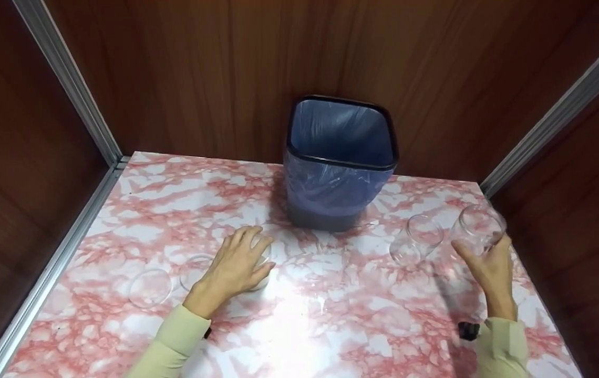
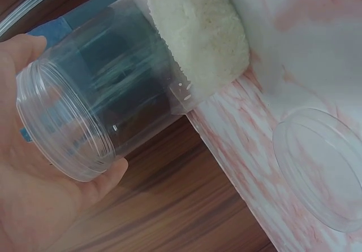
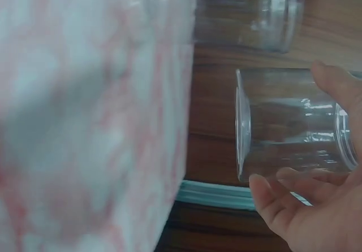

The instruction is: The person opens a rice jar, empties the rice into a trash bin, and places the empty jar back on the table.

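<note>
In the left wrist view, my left hand (image 1: pixel 231 265) curls its fingers and thumb around the threaded rim of a clear plastic jar (image 2: pixel 133 88). White grains that look like rice (image 2: pixel 201 37) fill its bottom part. From the head view this jar is mostly hidden under the hand. My right hand (image 1: pixel 493 270) grips a second clear jar (image 3: pixel 288 122), which looks empty; its base appears raised off the table. Left of it another clear jar (image 1: pixel 416 240) stands on the table. Two clear round lids (image 1: pixel 150 288) lie near my left wrist, one partly covered by the hand.
A bin (image 1: pixel 337 191) with a black rim and a bluish liner stands at the back middle of the red-and-white marbled table (image 1: pixel 373 320). Brown wood-patterned panels (image 1: pixel 199 79) with metal edge strips enclose the back and both sides.
</note>
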Available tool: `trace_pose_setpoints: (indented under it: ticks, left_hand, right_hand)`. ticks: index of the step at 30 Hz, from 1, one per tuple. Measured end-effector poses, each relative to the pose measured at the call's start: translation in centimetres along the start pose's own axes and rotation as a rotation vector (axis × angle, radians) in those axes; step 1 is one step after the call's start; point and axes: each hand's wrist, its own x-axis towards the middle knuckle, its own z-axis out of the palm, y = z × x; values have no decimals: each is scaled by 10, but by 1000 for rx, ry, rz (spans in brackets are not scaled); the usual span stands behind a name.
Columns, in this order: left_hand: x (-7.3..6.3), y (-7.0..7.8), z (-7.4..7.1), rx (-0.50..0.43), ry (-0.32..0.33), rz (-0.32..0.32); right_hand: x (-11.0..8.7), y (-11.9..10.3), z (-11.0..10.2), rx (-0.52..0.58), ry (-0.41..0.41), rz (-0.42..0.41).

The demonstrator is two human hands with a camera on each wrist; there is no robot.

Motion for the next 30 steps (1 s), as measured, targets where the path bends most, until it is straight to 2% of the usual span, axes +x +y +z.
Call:
trace_pose_setpoints:
  ticks: [5, 14, 19, 27, 30]
  left_hand:
    - [2, 0, 1, -1, 23, 13]
    - [4, 0, 1, 10, -38, -32]
    - [5, 0, 1, 30, -52, -52]
    - [5, 1, 1, 26, -44, -48]
    - [6, 1, 1, 23, -52, -45]
  right_hand:
    - [-6, 17, 5, -23, -96, 98]
    - [-12, 35, 10, -5, -249, 158]
    - [-14, 37, 12, -2, -282, 173]
    - [-16, 42, 14, -35, -272, 201]
    - [-16, 43, 12, -23, -305, 215]
